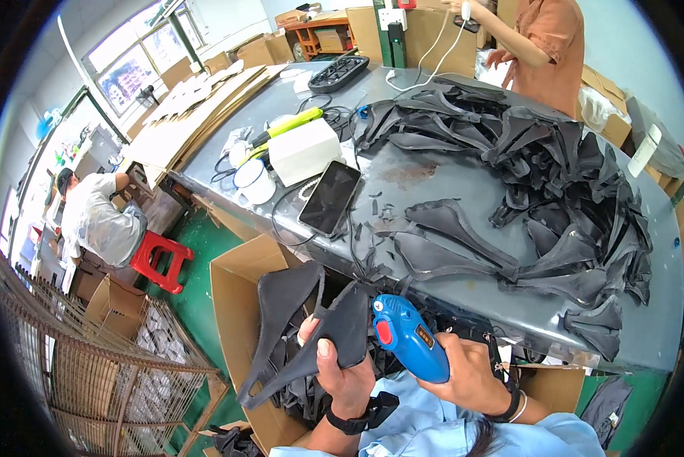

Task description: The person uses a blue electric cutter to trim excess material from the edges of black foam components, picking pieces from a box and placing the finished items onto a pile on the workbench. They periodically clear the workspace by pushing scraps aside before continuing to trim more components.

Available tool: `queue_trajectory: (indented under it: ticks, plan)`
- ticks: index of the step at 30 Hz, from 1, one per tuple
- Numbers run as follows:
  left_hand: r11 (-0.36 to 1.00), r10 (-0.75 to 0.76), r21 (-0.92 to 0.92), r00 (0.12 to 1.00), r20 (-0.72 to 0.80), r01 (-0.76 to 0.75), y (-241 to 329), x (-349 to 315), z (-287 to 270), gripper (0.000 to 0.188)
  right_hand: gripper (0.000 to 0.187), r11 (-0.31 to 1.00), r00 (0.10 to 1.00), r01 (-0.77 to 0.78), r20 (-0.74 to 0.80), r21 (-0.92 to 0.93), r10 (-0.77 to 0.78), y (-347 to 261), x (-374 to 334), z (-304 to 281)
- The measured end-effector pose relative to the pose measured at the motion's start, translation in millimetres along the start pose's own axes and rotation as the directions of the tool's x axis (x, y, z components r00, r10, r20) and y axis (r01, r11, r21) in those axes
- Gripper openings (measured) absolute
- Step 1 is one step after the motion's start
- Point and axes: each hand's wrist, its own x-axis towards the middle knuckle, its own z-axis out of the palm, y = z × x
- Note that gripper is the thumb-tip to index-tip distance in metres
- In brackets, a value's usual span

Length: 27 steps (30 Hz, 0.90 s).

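Note:
My left hand [348, 377] is closed, thumb in front, on a black saddle-shaped cover [346, 327]. A second black flap [287, 301] spreads to its left; whether the two are one piece or two I cannot tell. My right hand [467, 377] is wrapped round a blue handheld power tool [422, 343] with a red button. The tool's front end is right beside the cover's right edge, and its working tip is hidden. Below the held cover, an open cardboard box [235, 286] contains more black pieces. Similar black covers [460, 255] lie on the grey table ahead.
A large heap of black covers [532, 145] curves round the table's far right. A phone [332, 198], white box [305, 152], tape roll [254, 181], green-handled tool [292, 122] and cables lie at left. One person [551, 53] stands across the table; another [102, 217] sits far left.

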Motion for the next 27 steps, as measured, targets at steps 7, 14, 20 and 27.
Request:
queue_trajectory:
  ticks: [7, 14, 20, 27]
  plan:
    - [0.977, -0.047, 0.206, 0.998, -0.030, 0.052, 28.3, 11.4, -17.0, 0.045, 0.053, 0.998, 0.997, 0.045, 0.057, 0.047, -0.047, 9.7, -1.2, 0.5]
    - [0.879, -0.280, 0.368, 0.953, -0.120, 0.304, 66.6, 33.2, -5.1, 0.041, 0.053, 0.994, 0.992, 0.060, 0.107, 0.092, -0.070, 15.6, -12.2, -3.1]
    - [0.847, -0.369, 0.405, 0.929, -0.017, 0.344, 78.0, 34.1, -7.7, 0.037, 0.054, 0.989, 0.985, 0.075, 0.148, 0.124, -0.093, 15.6, -14.0, -1.9]
    - [0.713, -0.471, 0.598, 0.882, 0.020, 0.367, 69.6, 31.4, -9.1, 0.028, 0.055, 0.987, 0.974, 0.081, 0.198, 0.141, -0.109, 15.1, -14.0, 1.7]
